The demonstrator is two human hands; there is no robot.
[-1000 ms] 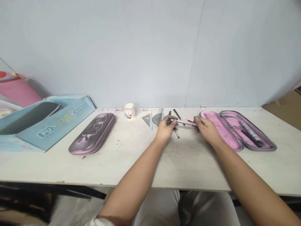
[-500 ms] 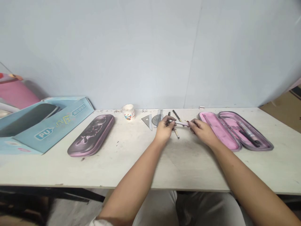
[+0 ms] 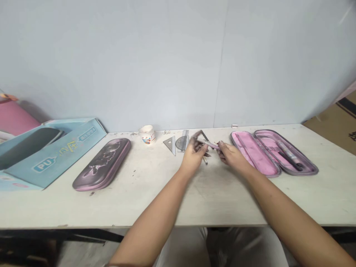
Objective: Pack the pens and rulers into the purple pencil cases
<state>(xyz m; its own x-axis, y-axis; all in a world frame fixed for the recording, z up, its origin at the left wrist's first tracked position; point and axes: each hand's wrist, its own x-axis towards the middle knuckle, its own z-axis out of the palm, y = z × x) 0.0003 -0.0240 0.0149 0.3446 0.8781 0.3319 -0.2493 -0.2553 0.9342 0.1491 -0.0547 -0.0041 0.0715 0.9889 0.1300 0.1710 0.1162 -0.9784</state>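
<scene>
A slim, pale pinkish pen [image 3: 212, 145] is held level between both hands above the table. My right hand [image 3: 230, 152] is closed around its right end. My left hand [image 3: 194, 151] has its thumb and fingers at the left end, with the index finger raised and blurred. Under and behind the left hand, part of a pencil [image 3: 205, 161] shows; other dark sticks there are mostly hidden. Left of that hand lie a clear set square [image 3: 170, 144], a protractor [image 3: 181, 143] and a clear ruler [image 3: 186, 134].
An open pink-lined pencil case [image 3: 260, 161] on the right holds a marker-like tube [image 3: 287, 151] and a dark pen. To the left are a closed dark pencil case [image 3: 102, 165], a paper cup [image 3: 147, 134] and a blue box [image 3: 63, 152]. A wall [image 3: 178, 66] stands behind the table.
The left index finger has lifted, and the pen's left end tilts slightly upward. Both hands stay close together around it. The camera view has shifted slightly.
</scene>
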